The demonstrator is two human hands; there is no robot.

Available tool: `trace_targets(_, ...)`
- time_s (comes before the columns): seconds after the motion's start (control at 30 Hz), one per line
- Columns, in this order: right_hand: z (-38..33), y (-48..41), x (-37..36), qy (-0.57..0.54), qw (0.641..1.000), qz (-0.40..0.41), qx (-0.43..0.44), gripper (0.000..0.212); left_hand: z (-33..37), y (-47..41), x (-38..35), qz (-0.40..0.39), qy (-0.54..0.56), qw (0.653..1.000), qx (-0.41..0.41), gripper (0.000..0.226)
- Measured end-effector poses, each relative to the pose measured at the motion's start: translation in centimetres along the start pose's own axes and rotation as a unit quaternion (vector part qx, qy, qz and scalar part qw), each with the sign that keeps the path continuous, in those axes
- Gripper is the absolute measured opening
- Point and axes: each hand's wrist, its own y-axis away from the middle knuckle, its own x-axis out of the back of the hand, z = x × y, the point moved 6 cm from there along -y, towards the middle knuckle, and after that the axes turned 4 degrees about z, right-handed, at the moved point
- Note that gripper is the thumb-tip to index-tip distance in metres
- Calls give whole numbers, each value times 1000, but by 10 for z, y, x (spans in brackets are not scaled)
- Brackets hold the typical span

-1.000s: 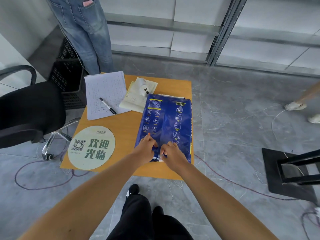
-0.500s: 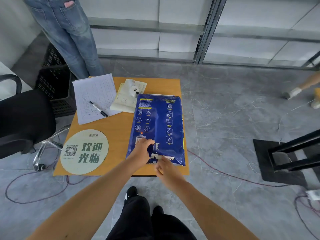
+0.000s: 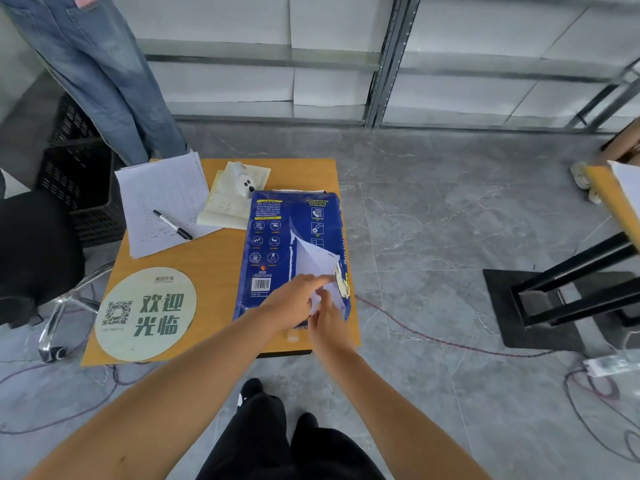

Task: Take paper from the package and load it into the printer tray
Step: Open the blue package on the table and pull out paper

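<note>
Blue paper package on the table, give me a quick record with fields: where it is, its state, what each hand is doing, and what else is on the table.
package: blue paper package, flat on the orange table, right side
state: wrapper torn open near the front, white flap lifted
left hand: on the package at the tear
right hand: at the torn opening, grip unclear
other items: printed sheet with black pen, round green sign, notepad
printer tray: not in view

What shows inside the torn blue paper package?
Where the blue paper package is torn open near the right hand, white paper shows. The left hand covers the lower opening; how full the package is cannot be seen.
</note>
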Motion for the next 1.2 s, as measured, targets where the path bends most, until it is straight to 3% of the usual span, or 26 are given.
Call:
trace_targets(0.1, 5, -11, 12, 29, 999, -22, -16, 51, -5, 2, -12, -31, -53, 998, 1, 61)
trace_targets(0.17, 11, -15, 18, 56, 998, -26, -26, 50, -14, 7, -17, -51, -145, 988, 10, 61)
trace_targets(0.33, 15, -15, 23, 103, 993, -25, -55, 50, -10, 15, 1, -19, -409, 905, -117, 28)
trace_targets(0.4, 16, -14, 24, 99, 992, -22, -80, 53, -22, 15, 12, -26, -445, 891, -91, 30)
trace_targets(0.5, 23, -15, 26, 74, 991, -26, -113, 58, -47, 19, 34, -14, -435, 900, -7, 25)
trace_targets(0.67, 36, -20, 24, -45, 982, -2, -183, 45, -74, 27, 50, -32, -475, 877, 57, 21)
trace_targets(0.73, 38, -21, 21, -101, 974, 10, -203, 25, -81, 33, 45, -45, -482, 872, 69, 20)
trace_targets(0.77, 39, -22, 23, -129, 969, 32, -206, 13, -86, 37, 43, -42, -469, 879, 79, 21)
trace_targets(0.83, 45, -25, 25, -206, 946, 60, -242, 27, -95, 45, 39, -17, -403, 906, 125, 25)
trace_targets(0.93, 50, -23, 27, -256, 922, 87, -278, 27, -101, 57, 39, 77, -252, 937, 229, 24)
trace_targets(1.07, 52, -19, 26, -282, 912, 115, -276, 10, -105, 70, 24, 148, -74, 932, 322, 21)
trace_targets(1.2, 54, -21, 24, -282, 910, 133, -274, 21, -107, 70, 16, 176, 88, 905, 378, 12)
